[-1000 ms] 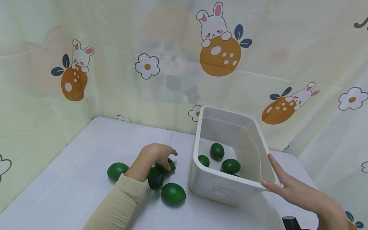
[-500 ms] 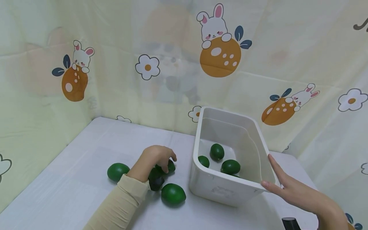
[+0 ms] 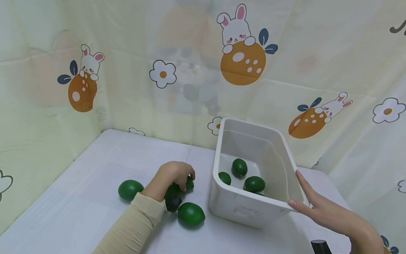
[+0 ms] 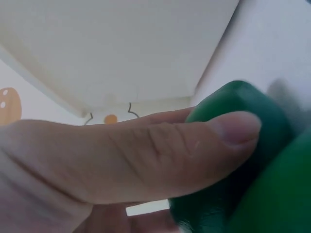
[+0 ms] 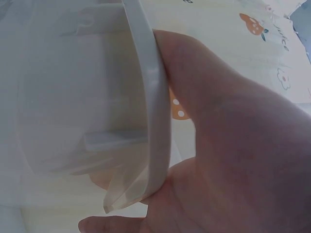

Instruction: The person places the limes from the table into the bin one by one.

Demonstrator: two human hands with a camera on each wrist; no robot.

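My left hand reaches down over the limes in the middle of the table. Its thumb and fingers curl round a dark green lime; the left wrist view shows the thumb across that lime, with another green fruit close beside it. Partly under the hand sits a green fruit with a dark end. One lime lies just in front, and another is left of the wrist. At the white bin's right front corner, my right hand holds the rim from outside.
Inside the bin lie several limes, one mostly hidden by the front wall. A black cylindrical object stands at the lower right. A patterned curtain hangs behind the white-covered table.
My left hand has lowered slightly, and its fingers have closed round the lime. The dark-ended fruit beside it has shifted a little towards me. My right hand and the bin have stayed put.
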